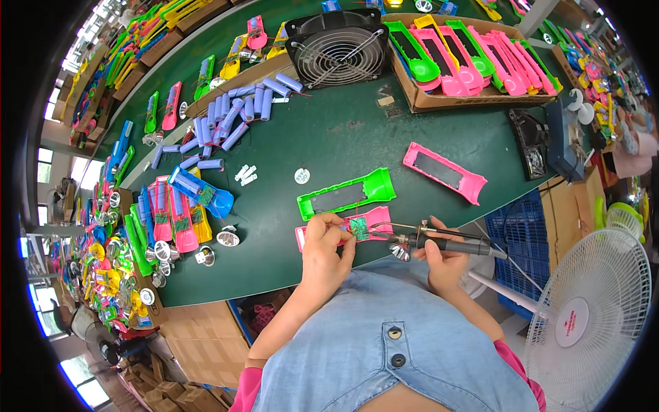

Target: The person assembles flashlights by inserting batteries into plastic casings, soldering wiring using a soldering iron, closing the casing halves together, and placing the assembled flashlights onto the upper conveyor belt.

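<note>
Soldering step in hand. Left hand (326, 250) pinches green circuit board (359, 228) on pink casing (374, 221), near desk (322, 144) edge. Right hand (443, 264) grips soldering iron (439, 240), tip at board. Next move likely needs steady tip contact.

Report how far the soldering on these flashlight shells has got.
Done, apparently: shells with boards fitted lie stacked at the left. In hand: the left hand steadies a pink shell while the right hand brings the soldering iron to its green board. Left: a green shell, another pink shell.
</note>
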Demonstrator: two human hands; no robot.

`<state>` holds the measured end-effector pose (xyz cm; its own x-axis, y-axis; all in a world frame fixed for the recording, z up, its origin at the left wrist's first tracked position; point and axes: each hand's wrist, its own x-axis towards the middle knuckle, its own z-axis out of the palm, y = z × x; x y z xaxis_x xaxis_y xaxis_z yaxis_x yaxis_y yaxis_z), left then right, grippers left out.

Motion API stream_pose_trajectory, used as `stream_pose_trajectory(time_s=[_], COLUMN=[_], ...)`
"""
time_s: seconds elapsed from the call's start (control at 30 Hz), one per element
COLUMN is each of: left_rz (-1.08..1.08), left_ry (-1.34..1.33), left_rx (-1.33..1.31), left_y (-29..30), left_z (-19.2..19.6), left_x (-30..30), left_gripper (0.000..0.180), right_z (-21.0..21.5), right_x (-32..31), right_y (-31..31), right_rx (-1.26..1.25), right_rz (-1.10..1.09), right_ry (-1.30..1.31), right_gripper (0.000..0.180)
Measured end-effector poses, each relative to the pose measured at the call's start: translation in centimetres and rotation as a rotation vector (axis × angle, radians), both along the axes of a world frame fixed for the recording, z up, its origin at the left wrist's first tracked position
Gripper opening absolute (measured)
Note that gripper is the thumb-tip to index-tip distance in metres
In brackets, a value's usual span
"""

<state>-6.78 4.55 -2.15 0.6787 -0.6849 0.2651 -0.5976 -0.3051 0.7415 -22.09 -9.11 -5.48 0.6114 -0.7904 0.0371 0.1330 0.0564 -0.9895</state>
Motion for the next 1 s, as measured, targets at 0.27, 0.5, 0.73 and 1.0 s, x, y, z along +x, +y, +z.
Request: stream_pose_trajectory(time_s=[0.27, 0.5, 0.73, 1.0], left_rz=[0.016, 0.019, 0.023, 0.002], left_ry=[-0.014, -0.039, -0.051, -0.077], left_rx=[0.012, 0.020, 0.017, 0.072], left_y=[-0.1, -0.3, -0.4, -0.6], left_z=[0.1, -0.1, -0.2, 0.2], left_x=[-0.2, -0.1, -0.2, -0.1], left_gripper=[0.012, 0.012, 0.012, 0.013], right_z=[-0.3, 0.7, -0.2, 0.0], right_x=[0.6, 1.5, 0.6, -0.1], right_y=[0.3, 0.7, -0.2, -0.5], right_rx=[-0.007, 0.052, 0.029, -0.073], right_rz=[0.021, 0.022, 0.076, 0.059], right_ry=[-0.048, -0.080, -0.040, -0.011], right_gripper=[0.021, 0.022, 0.019, 0.024])
